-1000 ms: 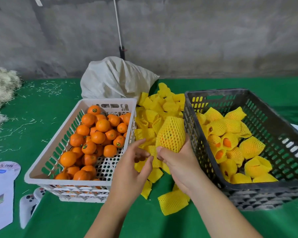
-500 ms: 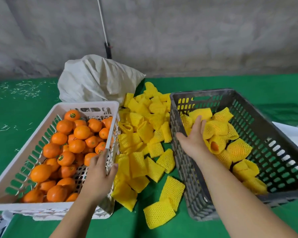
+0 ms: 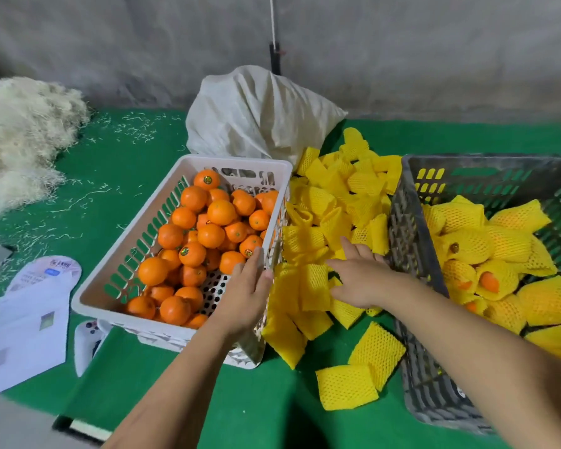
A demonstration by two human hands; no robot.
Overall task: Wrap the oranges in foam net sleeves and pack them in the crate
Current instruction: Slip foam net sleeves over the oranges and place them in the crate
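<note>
- Head view, the step in hand: both hands look to be fetching the makings of the next wrap. The right hand [image 3: 358, 280] lies flat on the pile of foam net sleeves [image 3: 331, 222], fingers spread and straight, holding nothing yet. It would do well to pinch a single sleeve by its open end, so that no neighbours lift with it.
- The left hand [image 3: 245, 294] reaches over the near right rim of the white basket [image 3: 117, 286], fingers loosely extended and empty; an orange from the top of the heap should roll least.
- Head view, the task's things: bare oranges [image 3: 211, 234], glossy and some stickered, fill the white basket. Just right of it lie the flattened yellow sleeves; further right, the grey crate [image 3: 412, 251] holds the wrapped fruit.
</note>
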